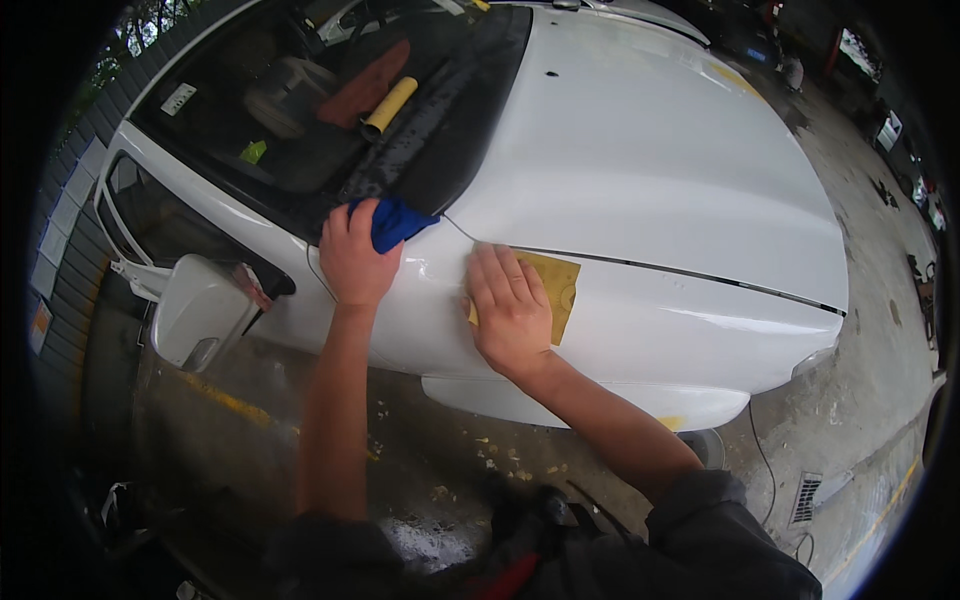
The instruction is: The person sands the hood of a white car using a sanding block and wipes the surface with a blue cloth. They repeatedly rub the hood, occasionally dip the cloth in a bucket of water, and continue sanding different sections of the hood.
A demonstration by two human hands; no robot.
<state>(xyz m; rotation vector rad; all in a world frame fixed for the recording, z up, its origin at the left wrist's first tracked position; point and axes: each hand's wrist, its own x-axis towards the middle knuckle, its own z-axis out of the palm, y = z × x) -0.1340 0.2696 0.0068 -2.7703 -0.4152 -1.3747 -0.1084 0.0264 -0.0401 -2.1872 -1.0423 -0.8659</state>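
Note:
Flat against the white front fender (pixel 650 300) of a car, my right hand (pixel 512 310) holds a yellow sheet of sandpaper (pixel 563 295) under its palm and fingers. The sheet's free part sticks out to the right of the hand. Its underside is hidden. To the left, my left hand (pixel 358 255) is closed on a bunched blue cloth (pixel 402 224) at the lower corner of the windshield (pixel 280 150). Part of the cloth is covered by the fingers. A narrow gap separates the fender from the white hood (pixel 660 150).
A yellow roll (pixel 391 106) lies by the windshield's lower edge. The white side mirror (pixel 200 315) juts out left of my left forearm. A cable (pixel 768 470) runs along the concrete floor (pixel 850 400) near a drain grate (pixel 805 498). Other vehicles stand at the far right.

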